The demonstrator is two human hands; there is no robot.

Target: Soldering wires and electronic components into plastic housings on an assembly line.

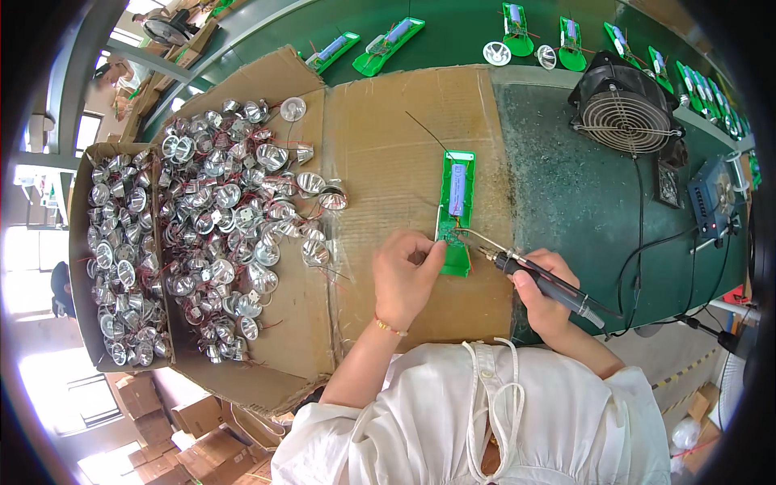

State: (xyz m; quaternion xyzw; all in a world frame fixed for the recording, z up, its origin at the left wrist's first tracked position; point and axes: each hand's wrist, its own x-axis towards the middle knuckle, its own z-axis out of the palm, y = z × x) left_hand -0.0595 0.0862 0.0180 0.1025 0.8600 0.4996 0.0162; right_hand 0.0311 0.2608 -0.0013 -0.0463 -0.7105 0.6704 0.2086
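A green plastic lamp housing lies lengthwise in front of me on brown cardboard. Inside it sit a lilac cylindrical battery and, nearer to me, a small green circuit board. A thin dark wire sticks out past its far end. My left hand is at the board's left edge, thumb and fingers pinched; what lies between them is hidden. My right hand grips a black soldering iron with a thin curved metal tube alongside. The iron's tip points at the board from the right.
Many silver reflector cups with red wires fill the cardboard at left and a cardboard box. A black fan and a blue soldering station stand right, cables trailing. More green housings line the far side.
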